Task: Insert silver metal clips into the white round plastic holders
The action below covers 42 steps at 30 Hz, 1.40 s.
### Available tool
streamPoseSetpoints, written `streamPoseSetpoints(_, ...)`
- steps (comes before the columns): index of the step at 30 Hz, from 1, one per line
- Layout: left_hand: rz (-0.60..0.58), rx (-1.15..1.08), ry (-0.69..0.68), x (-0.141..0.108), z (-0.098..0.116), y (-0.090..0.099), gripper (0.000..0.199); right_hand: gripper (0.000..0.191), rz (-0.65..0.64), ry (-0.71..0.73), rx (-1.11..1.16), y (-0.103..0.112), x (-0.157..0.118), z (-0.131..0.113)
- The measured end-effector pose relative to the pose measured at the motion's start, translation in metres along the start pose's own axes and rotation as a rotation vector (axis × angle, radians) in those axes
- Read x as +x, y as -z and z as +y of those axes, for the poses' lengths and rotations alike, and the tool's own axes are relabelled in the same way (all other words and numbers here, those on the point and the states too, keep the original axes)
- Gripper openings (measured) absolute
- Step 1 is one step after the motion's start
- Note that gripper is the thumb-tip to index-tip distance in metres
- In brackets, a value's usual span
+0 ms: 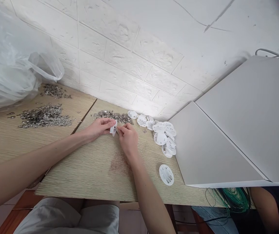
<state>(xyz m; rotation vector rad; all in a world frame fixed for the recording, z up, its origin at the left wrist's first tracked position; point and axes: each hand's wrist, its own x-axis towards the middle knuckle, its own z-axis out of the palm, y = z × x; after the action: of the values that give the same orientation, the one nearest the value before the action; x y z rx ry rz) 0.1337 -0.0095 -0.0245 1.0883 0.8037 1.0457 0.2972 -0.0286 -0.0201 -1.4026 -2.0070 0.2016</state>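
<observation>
A round white plastic part (113, 128) is pinched on edge in my left hand (102, 126), above the wooden table. My right hand (128, 138) is closed at the part's right face, its thumb and fingertips pressed together; whatever small piece they grip is too small to make out. Just behind both hands lies a heap of small metal pieces (111, 115). To the right, several similar white discs (160, 138) are piled along the wall and a box. One more white disc (166, 175) lies alone near the front edge, slots facing up.
At left, two more heaps of metal pieces (45, 115) lie by a clear plastic bag (10, 71). A large white box (217, 146) bounds the right side. Beyond it show another person's arm (265, 208) and green wires (237, 198). A white brick-pattern wall (120, 58) stands behind.
</observation>
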Motion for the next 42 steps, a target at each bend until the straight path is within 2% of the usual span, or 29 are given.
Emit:
streamPoseSetpoints(4,-0.005,-0.011,0.006,0.001,0.0,0.002,0.033,0.026,0.006,0.021,0.02,-0.002,-0.001,0.001)
streamPoseSetpoints(12,0.053,-0.074,0.027,0.002,0.004,0.001,0.034,0.017,-0.024,-0.061,0.146,0.005,0.003,0.006)
streamPoseSetpoints(25,0.098,-0.073,0.018,0.001,0.004,-0.002,0.033,0.017,-0.038,-0.074,0.107,0.003,0.001,0.003)
streamPoseSetpoints(36,0.089,-0.013,0.032,0.001,-0.002,-0.002,0.037,0.022,-0.041,-0.005,0.052,-0.007,-0.002,0.003)
streamPoseSetpoints(42,0.083,-0.001,0.012,0.001,0.0,-0.004,0.039,0.017,-0.021,-0.06,0.099,-0.008,0.001,-0.001)
